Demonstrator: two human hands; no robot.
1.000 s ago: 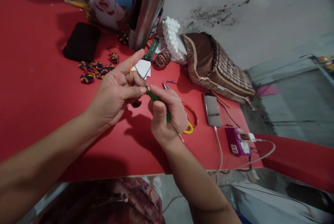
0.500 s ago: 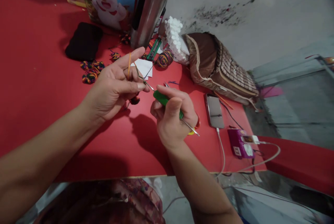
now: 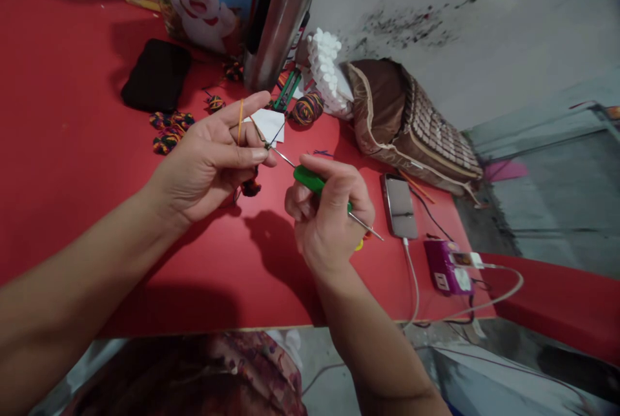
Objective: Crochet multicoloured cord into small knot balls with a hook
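Observation:
My left hand (image 3: 208,161) pinches multicoloured yarn (image 3: 241,120) between thumb and fingers, with an orange stretch looped round the raised index finger. A small dark crocheted piece (image 3: 250,187) hangs below those fingers. In my right hand (image 3: 334,216) is a crochet hook (image 3: 309,179) with a green handle and metal at both ends. Its front tip meets the yarn at the left thumb; the other end sticks out behind the hand. Beyond the fingers lie a ball of multicoloured yarn (image 3: 308,109), a white paper (image 3: 271,124) and a green box cutter (image 3: 289,89).
On the red table (image 3: 194,287) lie crocheted pieces (image 3: 170,132) and a black pouch (image 3: 157,75). A steel flask (image 3: 285,22) and a cartoon-printed bag (image 3: 203,2) stand behind. To the right are a brown cushion-like bag (image 3: 411,112), a phone (image 3: 400,205) and a purple power adapter (image 3: 446,266) with cables.
My right hand has drawn back slightly to the right with the crochet hook, so more of its front shaft shows. My left hand has barely moved.

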